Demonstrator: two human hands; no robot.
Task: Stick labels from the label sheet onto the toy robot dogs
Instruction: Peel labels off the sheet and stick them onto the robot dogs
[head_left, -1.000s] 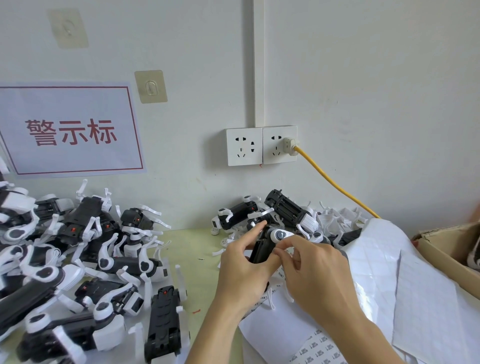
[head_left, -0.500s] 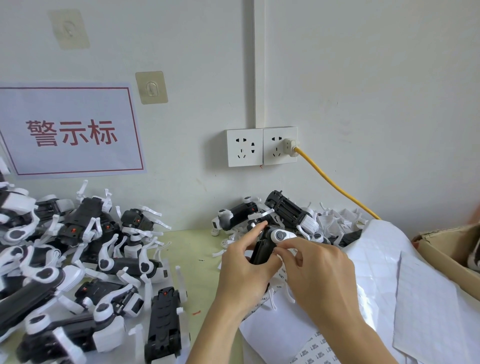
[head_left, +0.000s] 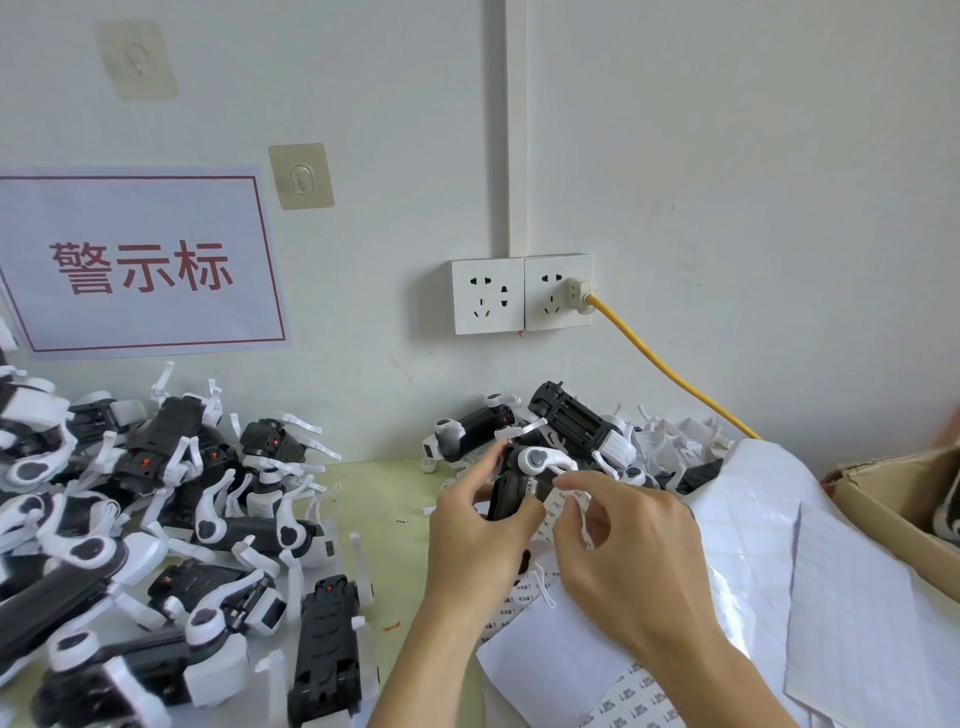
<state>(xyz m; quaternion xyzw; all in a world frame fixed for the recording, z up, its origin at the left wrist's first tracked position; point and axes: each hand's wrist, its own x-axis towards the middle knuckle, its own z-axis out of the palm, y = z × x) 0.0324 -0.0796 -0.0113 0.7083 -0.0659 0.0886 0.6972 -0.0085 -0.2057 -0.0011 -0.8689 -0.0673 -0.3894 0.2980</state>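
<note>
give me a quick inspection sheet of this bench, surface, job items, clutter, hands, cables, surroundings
surface: pale green bench, bare only in a strip between the piles
job's things: black and white toy dog held up over the label sheets; printed labels show at the bottom edge
clutter: dog pile on the left, second pile by the wall, cardboard box far right
grippers: left hand holds the dog's body; right hand pinches a small label at the dog
cables: yellow cable runs from the plug in the right socket down behind the sheets
surroundings: white wall, red-bordered sign, two adhesive hooks
</note>
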